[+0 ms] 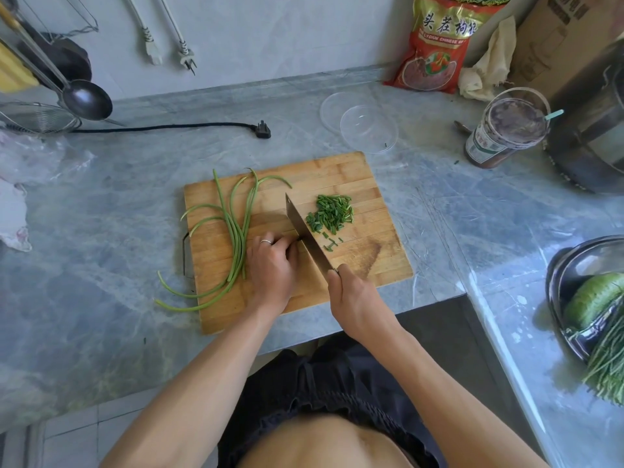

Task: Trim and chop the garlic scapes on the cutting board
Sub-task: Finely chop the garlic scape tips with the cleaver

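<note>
My right hand (351,292) is nearest me, fingers wrapped shut round the handle of the cleaver (309,236). The blade runs away from me and a little leftward across the board (371,265), edge down on the wood. Just left of it, my left hand (271,265) sits with fingers curled down tight against the blade's flat — pinning a short stub, I judge, though the piece itself is almost hidden under them. Right of the blade lies the chopped pile (332,212), with a few loose bits nearer me.

The whole scapes (236,234) lie left of my left hand, long axis running near to far, roughly parallel to the blade; their curled ends hang off the board's left edge onto the counter (101,214). So the left hand is nearer them, and they would need turning crosswise to meet the edge.
</note>
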`<move>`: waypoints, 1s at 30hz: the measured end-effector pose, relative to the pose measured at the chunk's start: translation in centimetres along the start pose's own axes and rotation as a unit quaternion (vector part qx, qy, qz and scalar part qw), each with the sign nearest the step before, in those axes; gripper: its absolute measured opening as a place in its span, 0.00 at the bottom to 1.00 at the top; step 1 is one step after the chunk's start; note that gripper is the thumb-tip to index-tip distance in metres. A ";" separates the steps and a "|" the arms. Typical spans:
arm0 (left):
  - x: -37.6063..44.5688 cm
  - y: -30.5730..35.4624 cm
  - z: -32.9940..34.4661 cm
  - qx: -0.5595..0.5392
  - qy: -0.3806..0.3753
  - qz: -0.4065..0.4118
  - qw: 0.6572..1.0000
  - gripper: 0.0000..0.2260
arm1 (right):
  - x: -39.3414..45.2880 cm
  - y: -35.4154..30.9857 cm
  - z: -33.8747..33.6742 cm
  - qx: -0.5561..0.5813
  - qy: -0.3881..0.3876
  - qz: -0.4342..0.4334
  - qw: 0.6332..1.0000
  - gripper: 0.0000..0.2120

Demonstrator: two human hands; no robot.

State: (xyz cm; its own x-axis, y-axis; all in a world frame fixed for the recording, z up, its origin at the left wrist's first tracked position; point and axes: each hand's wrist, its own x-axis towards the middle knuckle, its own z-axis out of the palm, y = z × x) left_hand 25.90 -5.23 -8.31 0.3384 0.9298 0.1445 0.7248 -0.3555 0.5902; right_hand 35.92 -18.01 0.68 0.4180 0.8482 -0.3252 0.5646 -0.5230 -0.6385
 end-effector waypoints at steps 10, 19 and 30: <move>0.1 -0.4 0.3 -0.007 0.021 0.022 1.000 0.09 | -2.0 0.2 -1.5 -0.053 -0.026 0.022 0.998 0.15; -0.2 0.1 0.2 0.024 0.005 0.024 0.999 0.09 | -3.9 0.4 -1.1 -0.065 -0.039 0.059 0.995 0.16; -0.2 0.0 0.3 0.010 0.009 0.026 1.000 0.13 | -4.5 0.0 -0.3 -0.100 -0.038 0.080 0.991 0.15</move>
State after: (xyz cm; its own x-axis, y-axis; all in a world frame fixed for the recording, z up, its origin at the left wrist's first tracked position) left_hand 26.00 -5.45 -8.54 0.3643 0.9119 0.1889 0.7184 -0.4043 0.5661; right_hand 34.25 -21.88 2.37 0.4627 0.7529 -0.4680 0.6285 -0.6510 -0.4257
